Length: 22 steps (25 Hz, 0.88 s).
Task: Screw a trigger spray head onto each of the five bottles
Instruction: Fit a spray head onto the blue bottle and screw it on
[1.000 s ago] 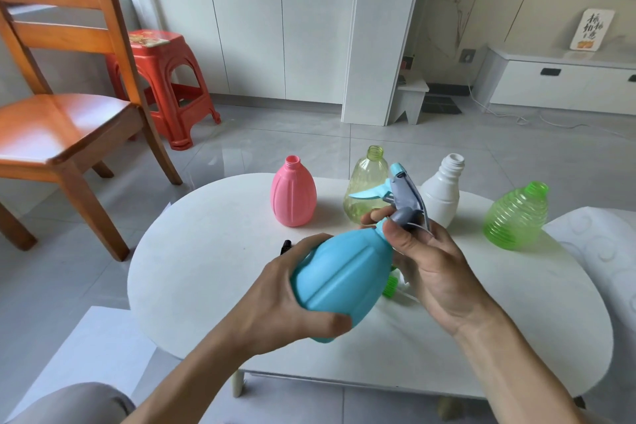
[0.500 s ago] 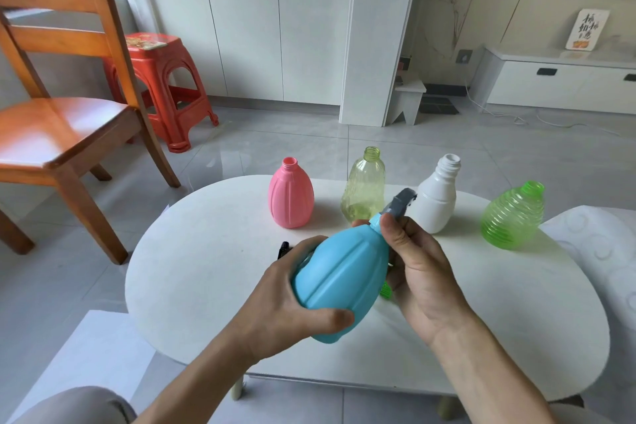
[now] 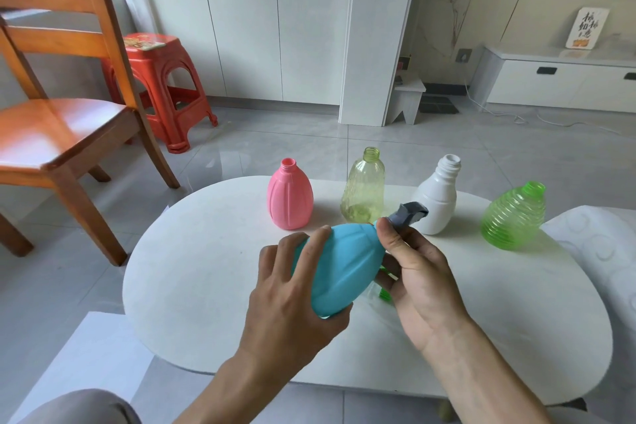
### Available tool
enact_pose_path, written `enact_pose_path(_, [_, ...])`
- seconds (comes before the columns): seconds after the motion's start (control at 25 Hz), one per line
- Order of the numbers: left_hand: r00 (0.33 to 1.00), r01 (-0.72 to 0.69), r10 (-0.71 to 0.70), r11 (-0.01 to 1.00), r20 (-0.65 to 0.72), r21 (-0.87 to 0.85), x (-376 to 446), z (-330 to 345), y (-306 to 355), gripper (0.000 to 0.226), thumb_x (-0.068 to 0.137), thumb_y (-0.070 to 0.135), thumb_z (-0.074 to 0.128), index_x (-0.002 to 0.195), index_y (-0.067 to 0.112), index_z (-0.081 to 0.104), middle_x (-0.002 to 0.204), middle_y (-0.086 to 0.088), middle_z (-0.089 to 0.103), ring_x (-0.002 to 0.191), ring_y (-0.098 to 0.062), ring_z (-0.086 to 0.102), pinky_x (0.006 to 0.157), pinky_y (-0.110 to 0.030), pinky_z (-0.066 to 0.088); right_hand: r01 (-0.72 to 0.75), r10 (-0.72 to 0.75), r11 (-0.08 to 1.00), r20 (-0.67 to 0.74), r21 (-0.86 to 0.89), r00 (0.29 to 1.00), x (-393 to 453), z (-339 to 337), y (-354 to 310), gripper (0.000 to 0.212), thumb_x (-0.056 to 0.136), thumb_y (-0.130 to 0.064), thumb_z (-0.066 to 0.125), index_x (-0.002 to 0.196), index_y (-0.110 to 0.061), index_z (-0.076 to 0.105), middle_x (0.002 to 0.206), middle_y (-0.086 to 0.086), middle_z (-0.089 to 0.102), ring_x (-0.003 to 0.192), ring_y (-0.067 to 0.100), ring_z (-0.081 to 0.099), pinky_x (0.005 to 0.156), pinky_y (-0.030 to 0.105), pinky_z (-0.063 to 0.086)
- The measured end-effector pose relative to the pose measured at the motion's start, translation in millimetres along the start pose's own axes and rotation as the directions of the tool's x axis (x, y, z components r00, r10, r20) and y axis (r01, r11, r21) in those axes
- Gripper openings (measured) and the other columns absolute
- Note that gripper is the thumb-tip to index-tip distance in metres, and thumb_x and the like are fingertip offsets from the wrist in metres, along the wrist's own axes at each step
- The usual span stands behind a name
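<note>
The ribbed plastic bottle in hand (image 3: 344, 268) is sky blue, its trigger spray head (image 3: 409, 213) grey; on the round white desk (image 3: 206, 279), a pink ribbed bottle (image 3: 290, 200); a clear yellow-green bottle (image 3: 363, 198); a plain white bottle (image 3: 436, 201); a bright green ringed bottle (image 3: 512, 217).

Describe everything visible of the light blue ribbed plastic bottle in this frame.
The light blue ribbed plastic bottle is opaque, egg-shaped and glossy. It is held tilted above the white oval table, neck pointing away. The left hand cups its base; the right hand grips the grey trigger spray head at its neck.
</note>
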<state>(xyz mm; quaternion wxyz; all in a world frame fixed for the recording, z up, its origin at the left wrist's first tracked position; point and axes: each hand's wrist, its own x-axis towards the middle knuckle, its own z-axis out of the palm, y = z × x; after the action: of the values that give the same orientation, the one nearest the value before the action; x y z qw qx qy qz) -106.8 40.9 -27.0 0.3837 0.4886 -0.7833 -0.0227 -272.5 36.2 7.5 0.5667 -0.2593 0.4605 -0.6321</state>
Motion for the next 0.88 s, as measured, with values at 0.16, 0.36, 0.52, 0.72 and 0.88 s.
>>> enact_pose_path(0.16, [0.999,0.020,-0.019,0.998,-0.034,0.052,2,3,1,0.098,0.056,0.037,0.090,0.141,0.023,0.043,0.124,-0.007,0.057,0.103,-0.031,0.053,0.059,-0.038,0.059,-0.015,0.014,0.999,0.016,0.032,1.000,3,-1,1,0.026,0.089,-0.039,0.066,0.102,-0.019,0.075,0.110,0.006,0.077,0.095,0.019,0.070,0.071,0.029,0.054])
enact_pose_path(0.36, [0.968,0.249,-0.204,0.855,0.146,-0.456,8,-3,5,0.090,0.054,0.045,0.088,0.134,0.041,0.046,0.121,0.018,0.059,0.106,-0.011,0.061,0.083,-0.029,0.054,0.029,-0.051,0.987,0.131,0.158,0.990,0,2,1,0.037,0.089,-0.027,0.068,0.119,-0.006,0.069,0.119,0.018,0.070,0.105,0.027,0.065,0.091,0.041,0.054])
enact_pose_path(0.52, [0.913,0.396,-0.229,0.690,0.336,-0.606,5,-5,9,0.090,0.052,0.043,0.089,0.133,0.044,0.050,0.121,0.013,0.066,0.109,-0.010,0.065,0.086,-0.038,0.060,-0.030,-0.003,0.979,0.163,0.203,0.987,1,0,2,0.051,0.077,-0.031,0.078,0.116,-0.001,0.062,0.112,0.020,0.063,0.106,0.032,0.064,0.099,0.050,0.050])
enact_pose_path(0.72, [0.885,0.437,-0.165,0.615,0.435,-0.656,8,-7,8,0.082,0.054,0.039,0.088,0.130,0.039,0.056,0.114,0.015,0.067,0.102,-0.009,0.068,0.071,-0.032,0.063,0.041,-0.062,0.992,0.176,0.117,0.982,3,-3,0,0.027,0.070,-0.029,0.082,0.096,-0.023,0.078,0.095,0.000,0.076,0.091,0.015,0.073,0.078,0.032,0.058])
enact_pose_path(0.88, [0.875,0.464,-0.176,0.572,0.451,-0.677,11,-8,3,0.086,0.054,0.041,0.089,0.133,0.041,0.056,0.121,0.008,0.068,0.107,-0.014,0.069,0.072,-0.031,0.063,-0.028,-0.012,0.987,0.249,0.156,0.968,1,-4,-2,0.046,0.082,-0.028,0.072,0.124,-0.009,0.068,0.127,0.016,0.069,0.114,0.027,0.065,0.101,0.045,0.050])
